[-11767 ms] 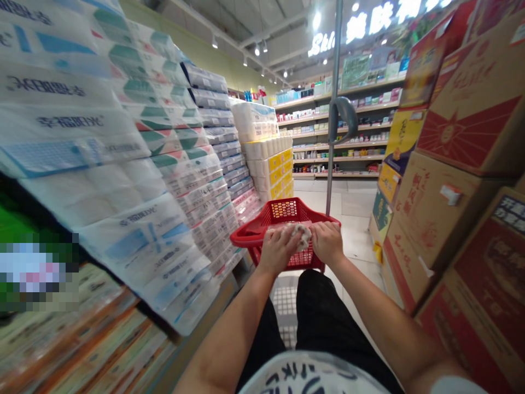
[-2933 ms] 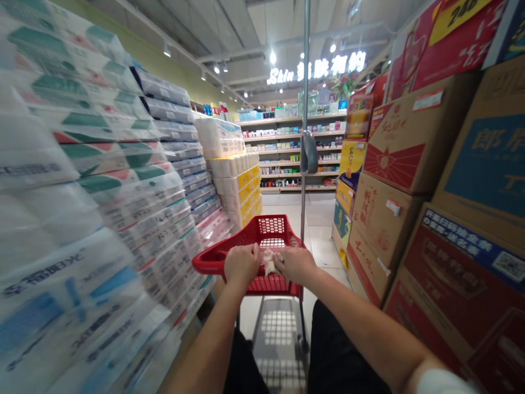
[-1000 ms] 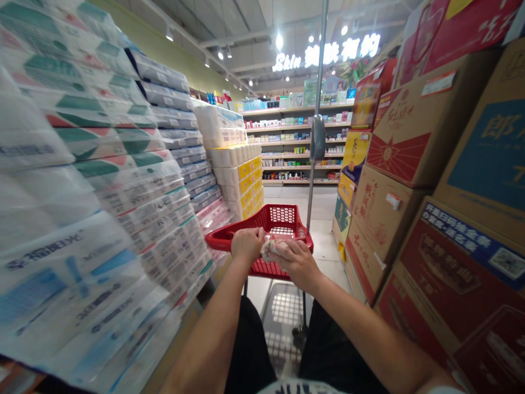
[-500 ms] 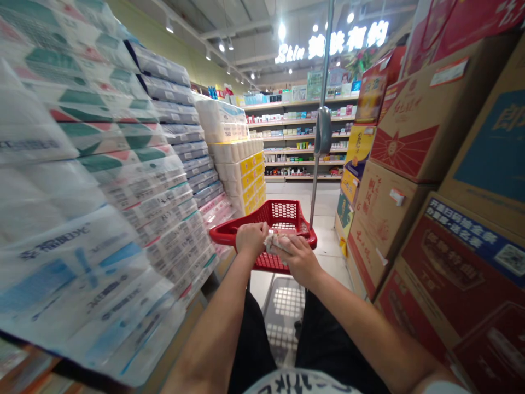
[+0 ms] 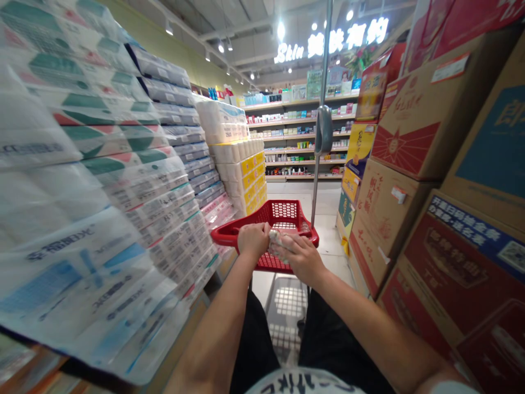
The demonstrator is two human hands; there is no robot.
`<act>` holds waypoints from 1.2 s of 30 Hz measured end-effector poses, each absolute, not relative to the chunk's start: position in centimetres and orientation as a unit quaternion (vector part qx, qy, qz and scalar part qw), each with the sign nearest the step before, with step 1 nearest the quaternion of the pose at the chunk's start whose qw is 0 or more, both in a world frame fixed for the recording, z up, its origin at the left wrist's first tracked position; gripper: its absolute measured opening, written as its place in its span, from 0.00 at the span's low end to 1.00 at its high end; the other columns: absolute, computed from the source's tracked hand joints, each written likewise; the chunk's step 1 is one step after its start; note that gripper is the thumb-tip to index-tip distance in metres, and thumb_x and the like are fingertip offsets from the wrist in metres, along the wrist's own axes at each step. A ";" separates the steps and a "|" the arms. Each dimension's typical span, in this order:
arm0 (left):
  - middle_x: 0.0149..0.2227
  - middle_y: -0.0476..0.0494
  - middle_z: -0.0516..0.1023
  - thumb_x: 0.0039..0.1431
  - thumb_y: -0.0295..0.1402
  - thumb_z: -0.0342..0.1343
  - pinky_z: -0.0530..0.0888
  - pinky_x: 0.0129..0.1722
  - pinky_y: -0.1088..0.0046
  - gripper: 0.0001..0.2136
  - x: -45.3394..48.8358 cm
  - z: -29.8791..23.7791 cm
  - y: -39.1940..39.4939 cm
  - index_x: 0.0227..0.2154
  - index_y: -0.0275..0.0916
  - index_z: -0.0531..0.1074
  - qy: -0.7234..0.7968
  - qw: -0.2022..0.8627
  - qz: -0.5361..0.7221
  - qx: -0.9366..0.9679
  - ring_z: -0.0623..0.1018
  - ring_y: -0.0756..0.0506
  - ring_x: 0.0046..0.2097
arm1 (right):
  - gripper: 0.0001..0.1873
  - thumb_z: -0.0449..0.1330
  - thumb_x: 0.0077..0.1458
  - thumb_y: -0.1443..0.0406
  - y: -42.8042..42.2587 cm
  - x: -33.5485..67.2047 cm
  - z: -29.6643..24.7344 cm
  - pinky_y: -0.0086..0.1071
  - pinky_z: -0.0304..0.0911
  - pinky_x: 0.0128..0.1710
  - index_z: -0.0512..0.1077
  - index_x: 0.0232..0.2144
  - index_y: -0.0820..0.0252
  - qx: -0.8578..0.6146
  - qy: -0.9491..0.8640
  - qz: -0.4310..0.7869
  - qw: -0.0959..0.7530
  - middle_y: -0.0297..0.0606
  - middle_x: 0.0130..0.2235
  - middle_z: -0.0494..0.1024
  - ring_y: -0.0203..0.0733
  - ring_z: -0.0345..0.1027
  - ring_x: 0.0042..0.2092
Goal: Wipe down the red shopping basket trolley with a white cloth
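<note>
A red shopping cart (image 5: pixel 221 236) with a perforated basket stands right in front of me. My left hand (image 5: pixel 253 239) is closed in a fist over the cart's near edge, fingers wrapped round the handle there. Just to its right, my right hand (image 5: pixel 302 256) presses a crumpled whitish cloth (image 5: pixel 279 247) against the same near bar. The fingers of that hand lie over the cloth and partly cover it. The bar beneath both hands is mostly hidden.
Stacked tissue packs (image 5: pixel 102 273) rise close on the left, with toilet roll packs (image 5: pixel 240 169) farther along. Cardboard cartons (image 5: pixel 394 202) line the right side. A grey pole (image 5: pixel 315 191) rises from the cart's right side. Product shelves (image 5: pixel 303 139) stand ahead beyond the tiled floor.
Both hands and the cart have shifted very slightly right in view. The cloth has bunched a little differently beside my left hand. Both hands keep their holds.
</note>
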State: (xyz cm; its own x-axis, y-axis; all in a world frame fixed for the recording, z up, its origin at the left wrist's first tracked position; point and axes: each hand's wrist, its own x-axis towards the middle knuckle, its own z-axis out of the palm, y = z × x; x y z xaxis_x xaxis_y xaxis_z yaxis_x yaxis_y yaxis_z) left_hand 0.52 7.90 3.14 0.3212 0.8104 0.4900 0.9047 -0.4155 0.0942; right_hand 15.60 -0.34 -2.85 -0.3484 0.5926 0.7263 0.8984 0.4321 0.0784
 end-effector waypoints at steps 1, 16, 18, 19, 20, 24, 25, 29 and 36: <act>0.34 0.42 0.80 0.64 0.39 0.38 0.66 0.42 0.66 0.22 0.5 3.1 8.0 0.28 0.40 0.77 -0.529 0.101 -0.238 -0.808 0.77 0.43 0.38 | 0.22 0.54 0.58 0.68 -0.2 15.7 -2.5 0.40 0.55 0.51 0.67 0.55 0.50 -0.499 -0.775 -0.224 0.317 0.39 0.53 0.71 0.47 0.61 0.54; 0.33 0.42 0.80 0.65 0.38 0.37 0.65 0.42 0.67 0.22 0.6 2.8 8.0 0.28 0.40 0.77 -0.520 0.123 -0.243 -0.809 0.77 0.43 0.38 | 0.21 0.56 0.56 0.65 0.3 15.2 -1.6 0.40 0.58 0.48 0.69 0.53 0.56 -0.581 -0.723 -0.191 0.321 0.43 0.50 0.74 0.48 0.65 0.47; 0.32 0.42 0.80 0.65 0.38 0.37 0.65 0.42 0.66 0.22 0.7 2.8 7.9 0.29 0.40 0.77 -0.520 0.120 -0.245 -0.809 0.77 0.43 0.38 | 0.21 0.57 0.56 0.64 0.5 14.9 -1.7 0.41 0.58 0.47 0.69 0.53 0.55 -0.595 -0.709 -0.198 0.322 0.43 0.50 0.74 0.49 0.66 0.47; 0.32 0.42 0.80 0.65 0.38 0.37 0.65 0.42 0.66 0.22 0.7 2.8 7.8 0.28 0.40 0.77 -0.520 0.118 -0.247 -0.809 0.77 0.43 0.38 | 0.21 0.56 0.57 0.64 0.4 14.9 -2.0 0.42 0.57 0.48 0.69 0.53 0.54 -0.583 -0.713 -0.210 0.328 0.42 0.50 0.74 0.49 0.65 0.47; 0.32 0.42 0.80 0.65 0.38 0.37 0.65 0.43 0.66 0.22 0.6 2.8 7.8 0.28 0.40 0.77 -0.521 0.115 -0.249 -0.808 0.77 0.43 0.38 | 0.20 0.55 0.57 0.65 0.3 15.0 -2.5 0.42 0.56 0.49 0.69 0.53 0.53 -0.560 -0.723 -0.226 0.335 0.41 0.50 0.73 0.49 0.64 0.49; 0.32 0.42 0.80 0.64 0.39 0.38 0.65 0.43 0.66 0.22 0.4 2.9 7.9 0.29 0.40 0.77 -0.523 0.099 -0.250 -0.809 0.77 0.44 0.37 | 0.19 0.51 0.58 0.70 -0.4 16.1 -3.6 0.40 0.53 0.54 0.72 0.49 0.50 -0.443 -0.776 -0.269 0.360 0.35 0.51 0.74 0.46 0.61 0.54; 0.32 0.42 0.80 0.64 0.39 0.38 0.65 0.44 0.66 0.22 0.4 2.9 7.9 0.29 0.40 0.77 -0.522 0.095 -0.250 -0.810 0.77 0.44 0.37 | 0.19 0.51 0.58 0.70 -0.4 16.5 -3.4 0.39 0.54 0.53 0.72 0.49 0.51 -0.440 -0.778 -0.266 0.360 0.36 0.50 0.74 0.45 0.61 0.54; 0.33 0.42 0.80 0.64 0.39 0.39 0.65 0.45 0.66 0.22 0.4 2.9 7.5 0.28 0.40 0.77 -0.537 0.082 -0.256 -0.800 0.77 0.45 0.37 | 0.17 0.52 0.59 0.67 -0.2 17.5 -2.1 0.37 0.61 0.43 0.71 0.49 0.58 -0.542 -0.737 -0.203 0.350 0.41 0.42 0.77 0.44 0.68 0.43; 0.35 0.40 0.81 0.64 0.39 0.40 0.66 0.46 0.64 0.21 -0.5 2.6 7.5 0.32 0.40 0.78 -0.537 0.059 -0.250 -0.803 0.77 0.44 0.40 | 0.20 0.50 0.52 0.71 0.0 18.8 -3.7 0.42 0.62 0.51 0.73 0.45 0.54 -0.411 -0.806 -0.198 0.378 0.41 0.49 0.74 0.47 0.66 0.50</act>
